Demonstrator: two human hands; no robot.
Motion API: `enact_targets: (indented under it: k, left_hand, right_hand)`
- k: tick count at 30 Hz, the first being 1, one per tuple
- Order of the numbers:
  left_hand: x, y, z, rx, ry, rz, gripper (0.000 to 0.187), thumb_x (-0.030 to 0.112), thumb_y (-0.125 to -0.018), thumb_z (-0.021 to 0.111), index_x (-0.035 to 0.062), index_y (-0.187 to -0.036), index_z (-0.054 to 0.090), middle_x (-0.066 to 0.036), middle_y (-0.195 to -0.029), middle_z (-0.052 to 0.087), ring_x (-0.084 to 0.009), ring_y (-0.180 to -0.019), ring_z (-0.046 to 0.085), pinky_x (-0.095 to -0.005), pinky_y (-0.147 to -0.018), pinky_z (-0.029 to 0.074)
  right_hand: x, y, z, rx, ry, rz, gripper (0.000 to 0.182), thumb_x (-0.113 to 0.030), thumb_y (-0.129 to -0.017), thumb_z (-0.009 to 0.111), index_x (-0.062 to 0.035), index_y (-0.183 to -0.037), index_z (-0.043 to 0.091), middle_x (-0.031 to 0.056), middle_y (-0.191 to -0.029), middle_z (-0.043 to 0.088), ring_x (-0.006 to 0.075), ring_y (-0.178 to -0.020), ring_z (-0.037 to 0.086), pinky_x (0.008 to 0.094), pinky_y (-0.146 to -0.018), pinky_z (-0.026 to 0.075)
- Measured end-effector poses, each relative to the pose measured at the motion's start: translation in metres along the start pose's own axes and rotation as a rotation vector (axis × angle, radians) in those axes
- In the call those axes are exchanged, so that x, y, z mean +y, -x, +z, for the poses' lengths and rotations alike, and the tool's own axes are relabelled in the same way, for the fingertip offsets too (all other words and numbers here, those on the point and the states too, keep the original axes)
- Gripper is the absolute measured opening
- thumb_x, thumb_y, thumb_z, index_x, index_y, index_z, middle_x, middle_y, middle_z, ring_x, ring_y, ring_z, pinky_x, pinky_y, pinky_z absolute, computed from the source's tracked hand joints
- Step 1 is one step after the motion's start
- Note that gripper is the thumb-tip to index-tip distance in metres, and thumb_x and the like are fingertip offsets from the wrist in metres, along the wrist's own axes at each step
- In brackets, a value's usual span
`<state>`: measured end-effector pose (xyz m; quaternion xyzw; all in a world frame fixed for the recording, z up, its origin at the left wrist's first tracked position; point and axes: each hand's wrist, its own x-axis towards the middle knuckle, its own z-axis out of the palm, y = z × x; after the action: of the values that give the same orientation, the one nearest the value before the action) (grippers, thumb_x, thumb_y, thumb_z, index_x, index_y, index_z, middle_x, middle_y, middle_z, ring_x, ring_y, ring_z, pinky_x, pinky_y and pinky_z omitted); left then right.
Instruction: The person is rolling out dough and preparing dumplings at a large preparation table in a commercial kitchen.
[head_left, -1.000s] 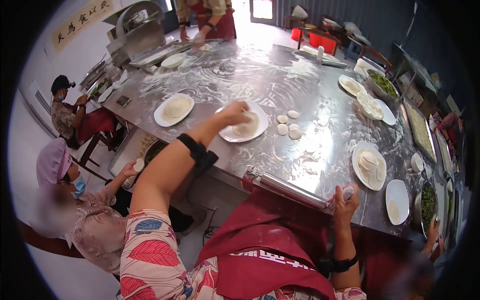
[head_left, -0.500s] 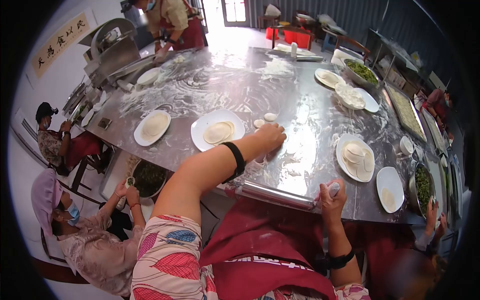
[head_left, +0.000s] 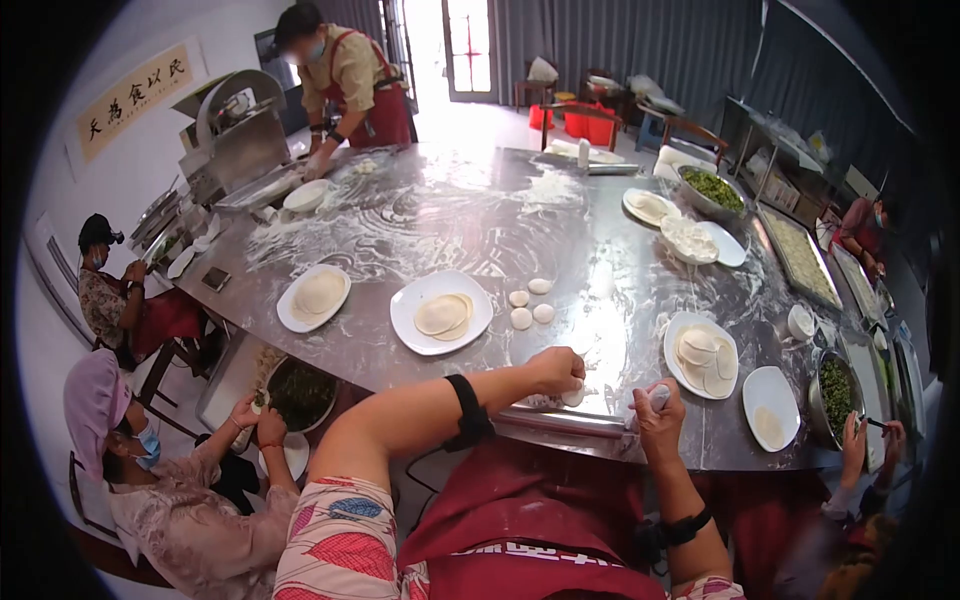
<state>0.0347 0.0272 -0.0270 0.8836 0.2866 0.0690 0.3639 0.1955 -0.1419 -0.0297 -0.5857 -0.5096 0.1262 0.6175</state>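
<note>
My left hand (head_left: 557,371) is closed, fingertips down, over the near part of the steel table. A pale dough piece (head_left: 573,398) shows at its fingertips. My right hand (head_left: 658,416) is wrapped round the floury handle end of a steel rolling pin (head_left: 562,424) lying along the table's near edge. Just beyond my left hand sit several small flattened dough pieces (head_left: 521,318). To their left, a white plate (head_left: 403,325) holds rolled dough wrappers (head_left: 440,314). On my right, another plate (head_left: 678,366) carries a stack of wrappers (head_left: 703,357).
An oval plate (head_left: 287,309) stands at left and a squarish plate (head_left: 760,385) at right. Bowls of green filling (head_left: 832,389), a flour bowl (head_left: 690,240) and a dumpling tray (head_left: 797,258) line the right side. Co-workers (head_left: 180,500) are around the table; a machine (head_left: 240,130) stands back left.
My left hand has drawn back from the small dough pieces toward the rolling pin, uncovering more of them. My right hand stays on the pin's end. The view has tilted up slightly.
</note>
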Motion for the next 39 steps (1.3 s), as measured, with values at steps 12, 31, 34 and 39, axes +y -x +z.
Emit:
enact_targets:
  k: [12,31,34,39]
  left_hand:
    - [0.024,0.005,0.009,0.005,-0.059,-0.012,0.014,0.017,-0.072,0.068,0.0066,-0.081,0.071,-0.014,-0.082,0.068,-0.029,-0.082,0.065,-0.0386,-0.072,0.049]
    - [0.003,0.006,0.003,-0.002,-0.077,0.062,0.014,0.015,-0.071,0.067,0.0053,-0.081,0.064,-0.012,-0.078,0.065,-0.0285,-0.079,0.063,-0.0384,-0.067,0.047]
    - [0.006,0.013,0.002,-0.027,-0.072,0.062,0.011,0.014,-0.071,0.065,0.0077,-0.079,0.064,-0.012,-0.08,0.065,-0.0293,-0.081,0.063,-0.0383,-0.069,0.048]
    - [0.019,0.008,0.005,-0.019,-0.167,0.034,0.011,0.016,-0.074,0.063,0.0078,-0.081,0.065,-0.012,-0.083,0.066,-0.0308,-0.083,0.063,-0.0401,-0.071,0.048]
  right_hand:
    - [0.011,-0.041,0.016,-0.08,-0.051,0.12,0.016,-0.005,-0.087,0.06,-0.005,-0.081,0.046,0.0036,-0.057,0.05,0.0119,-0.044,0.052,0.0261,-0.04,0.042]
    - [-0.006,0.003,-0.003,-0.039,-0.059,0.143,0.02,-0.007,-0.085,0.063,-0.0041,-0.081,0.043,0.0041,-0.058,0.051,0.0124,-0.044,0.053,0.0262,-0.04,0.043]
    - [-0.003,-0.004,0.001,-0.015,-0.05,0.135,0.02,-0.007,-0.085,0.063,-0.0036,-0.081,0.044,0.0039,-0.058,0.052,0.012,-0.044,0.053,0.0263,-0.04,0.042]
    - [0.019,-0.054,0.025,-0.019,0.038,0.11,0.02,-0.007,-0.084,0.064,-0.0027,-0.082,0.044,0.0045,-0.056,0.051,0.0123,-0.043,0.053,0.0273,-0.039,0.04]
